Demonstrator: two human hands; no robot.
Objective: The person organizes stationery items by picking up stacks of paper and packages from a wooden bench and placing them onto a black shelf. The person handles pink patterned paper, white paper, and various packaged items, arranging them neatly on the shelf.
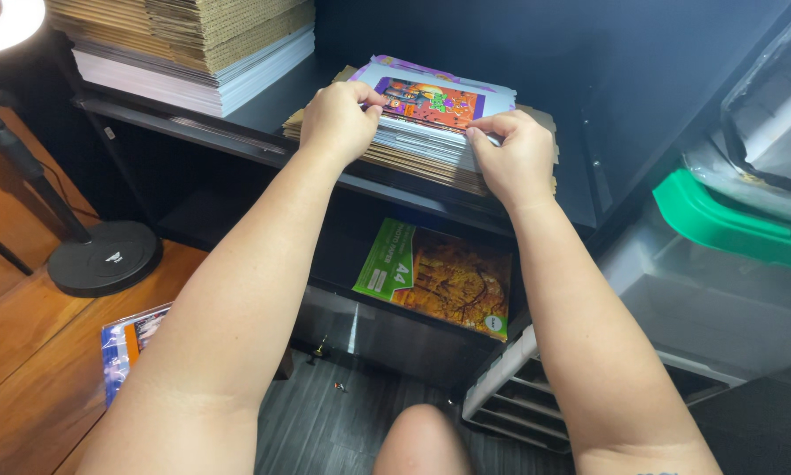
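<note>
A stack of flat printed packs and cardboard sheets (pixel 431 145) lies on a dark shelf (pixel 263 110). The top pack (pixel 431 101) is purple and orange with a white border. My left hand (pixel 338 119) grips the stack's left front corner, thumb on the top pack. My right hand (pixel 514 158) pinches the stack's right front edge, fingers curled into the layers. Both forearms reach forward from the bottom of the view.
A taller pile of cardboard and white sheets (pixel 193 44) sits at the shelf's left. Below lies a green and orange paper pack (pixel 439 277). A lamp stand base (pixel 105 255) rests on the wooden floor, a clear plastic bin with green lid (pixel 721 229) stands right.
</note>
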